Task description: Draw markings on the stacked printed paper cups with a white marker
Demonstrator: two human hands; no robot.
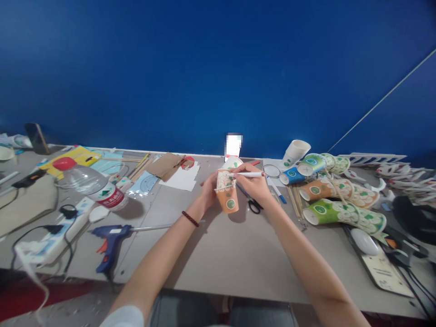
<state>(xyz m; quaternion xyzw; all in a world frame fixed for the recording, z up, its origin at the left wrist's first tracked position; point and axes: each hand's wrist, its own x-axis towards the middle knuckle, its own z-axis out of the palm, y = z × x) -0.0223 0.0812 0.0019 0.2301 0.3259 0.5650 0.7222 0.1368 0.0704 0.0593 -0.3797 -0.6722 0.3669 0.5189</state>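
Observation:
My left hand (208,187) is wrapped around an orange paper cup (229,196) with green dots, held on its side above the grey table (218,254). A white patterned cup (230,167) is joined to its far end. My right hand (254,184) pinches a white pen (247,174), whose tip rests on the cup. Black scissors (254,205) lie just under my right hand.
A blue glue gun (111,238) and a power strip (51,240) lie at the left, beside a water bottle (90,184). Chains of joined paper cups (340,206) are piled at the right, with a white mouse (364,240). Cardboard and paper (177,172) lie behind.

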